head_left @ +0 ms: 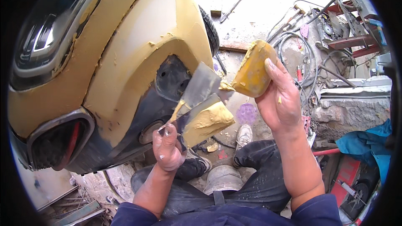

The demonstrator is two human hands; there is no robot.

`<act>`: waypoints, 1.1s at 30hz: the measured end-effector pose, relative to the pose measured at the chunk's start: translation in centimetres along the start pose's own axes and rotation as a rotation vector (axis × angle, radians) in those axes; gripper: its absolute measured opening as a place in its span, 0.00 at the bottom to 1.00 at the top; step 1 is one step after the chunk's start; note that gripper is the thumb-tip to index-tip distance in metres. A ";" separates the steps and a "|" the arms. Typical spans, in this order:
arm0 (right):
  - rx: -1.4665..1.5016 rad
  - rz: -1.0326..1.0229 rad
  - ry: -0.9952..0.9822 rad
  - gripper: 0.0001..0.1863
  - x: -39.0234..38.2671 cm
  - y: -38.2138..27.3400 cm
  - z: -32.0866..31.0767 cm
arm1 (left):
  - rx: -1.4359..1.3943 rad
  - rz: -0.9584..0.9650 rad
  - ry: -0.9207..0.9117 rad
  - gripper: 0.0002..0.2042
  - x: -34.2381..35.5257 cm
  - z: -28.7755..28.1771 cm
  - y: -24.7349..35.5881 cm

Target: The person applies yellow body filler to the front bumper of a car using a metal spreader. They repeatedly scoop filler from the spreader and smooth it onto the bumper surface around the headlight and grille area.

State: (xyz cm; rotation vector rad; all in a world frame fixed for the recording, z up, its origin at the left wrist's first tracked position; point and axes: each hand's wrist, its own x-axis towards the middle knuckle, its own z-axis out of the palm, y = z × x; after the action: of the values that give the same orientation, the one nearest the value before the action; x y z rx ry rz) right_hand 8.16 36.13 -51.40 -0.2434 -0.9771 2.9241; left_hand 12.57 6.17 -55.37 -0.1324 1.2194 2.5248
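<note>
My left hand point(168, 148) is closed round two putty knives. One grey metal blade point(199, 86) points up and away; the other carries a thick mound of yellow body filler point(209, 121). In my right hand point(280, 96), a yellow spreader point(254, 70) is gripped between thumb and fingers, with filler crusted along its left edge. A bit of filler hangs between the spreader's lower corner and the upper blade. To the left stands a car's corner panel point(138, 65), coated in smooth tan filler. Below its dark recess point(172, 77) the panel is bare and dark.
A tire point(209, 31) shows beyond the panel. Coiled hoses point(307, 52) and metal jack-like gear point(351, 37) lie at the right. A blue cloth point(368, 142) hangs lower right. Between my legs is a pale bucket point(223, 178). A lamp housing point(60, 140) juts out at the lower left.
</note>
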 end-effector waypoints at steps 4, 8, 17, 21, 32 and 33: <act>-0.035 -0.064 -0.056 0.21 -3.5 -0.6 0.2 | 0.133 0.111 -0.011 0.25 -1.3 2.9 -1.2; -0.165 -0.115 -0.168 0.17 -7.1 -1.0 1.5 | 0.161 0.205 -0.095 0.28 -2.5 5.2 -1.3; -0.623 -0.192 -0.276 0.17 -9.0 -2.6 2.4 | 0.181 0.282 -0.126 0.29 -2.9 4.8 -1.7; -0.844 -0.241 -0.325 0.17 -8.2 -3.2 2.4 | 0.151 0.313 -0.072 0.28 -2.0 4.5 -1.3; -0.967 -0.055 -0.379 0.17 -7.0 -2.8 2.3 | 0.015 0.263 -0.075 0.22 -1.0 4.4 -0.3; -1.089 -0.030 -0.464 0.18 -6.9 -2.8 2.2 | -0.006 0.260 -0.073 0.21 -0.8 4.4 -0.2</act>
State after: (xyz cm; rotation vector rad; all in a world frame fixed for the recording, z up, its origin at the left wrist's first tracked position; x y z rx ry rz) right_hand 14.62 36.40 -47.03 0.4410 -2.4896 2.1102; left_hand 13.70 9.48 -52.59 0.1237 1.2719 2.7259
